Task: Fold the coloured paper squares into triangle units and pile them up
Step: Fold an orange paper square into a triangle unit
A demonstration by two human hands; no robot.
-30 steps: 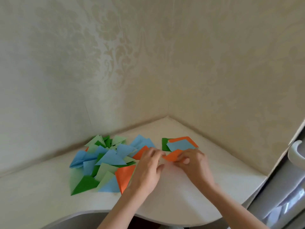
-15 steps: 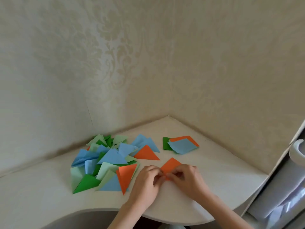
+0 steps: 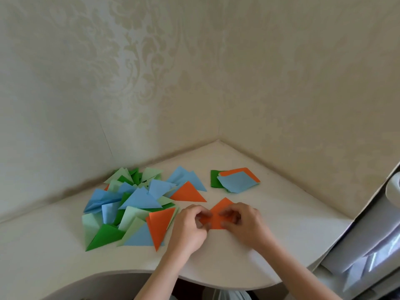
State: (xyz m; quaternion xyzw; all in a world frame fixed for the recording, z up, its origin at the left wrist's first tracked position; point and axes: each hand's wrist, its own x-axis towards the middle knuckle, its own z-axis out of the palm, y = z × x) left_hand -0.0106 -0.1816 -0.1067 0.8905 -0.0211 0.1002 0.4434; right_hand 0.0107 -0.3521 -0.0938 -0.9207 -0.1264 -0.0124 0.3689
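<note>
Corner desk (image 3: 292,224), cream top, set into the angle of two walls (image 3: 108,83) papered in a pale damask pattern.

Pile of folded triangles (image 3: 134,204), left half of the desk: blue, light green, dark green and orange units, overlapping loosely; one orange triangle lies at the pile's right edge, another points down at its near edge.

Stack of unfolded squares (image 3: 234,181), farther back and right of the pile, apart from it: blue sheet on top, orange and dark green showing beneath.

Left hand (image 3: 188,230), forearm entering from the bottom edge, wrist low over the desk, fingers curled, thumb and fingertips pinching the left side of the orange paper.

Right hand (image 3: 244,224), forearm entering from the lower right, fingers curled down onto the paper's right side, gripping it.

Orange paper (image 3: 216,215), partly folded, on the desk between the two hands, near the front edge, its far corner pointing away.
</note>
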